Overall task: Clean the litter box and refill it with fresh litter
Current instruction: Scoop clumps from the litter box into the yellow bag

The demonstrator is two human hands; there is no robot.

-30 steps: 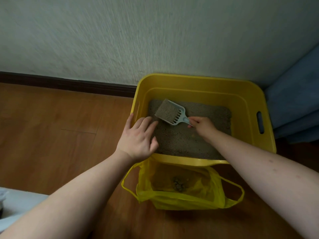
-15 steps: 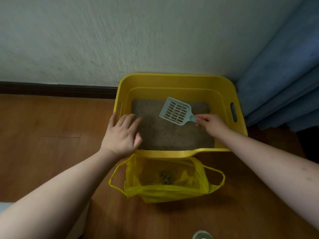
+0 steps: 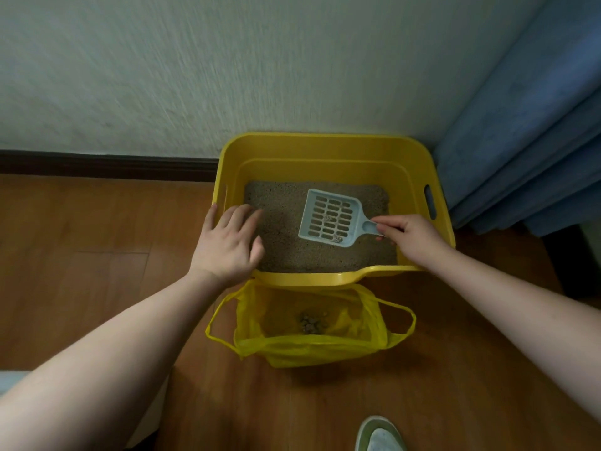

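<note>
A yellow litter box [image 3: 325,148] stands against the wall, holding grey litter [image 3: 283,236]. My right hand [image 3: 409,237] pinches the handle of a pale blue slotted scoop [image 3: 330,218], held level over the litter with a few small clumps on it. My left hand [image 3: 229,245] rests with straight fingers on the box's near left corner. In front of the box an open yellow plastic bag [image 3: 309,348] sits on the floor with dark clumps [image 3: 312,322] at its bottom.
Wooden floor [image 3: 81,255] surrounds the box. A blue curtain [image 3: 527,141] hangs at the right, close to the box's side. A shoe tip [image 3: 380,434] shows at the bottom edge. A white object [image 3: 9,380] sits at the lower left.
The scoop was full of litter a second ago; the litter has sifted out, leaving a few clumps. My right hand has shifted rightward in the box. My left hand has stayed on the corner.
</note>
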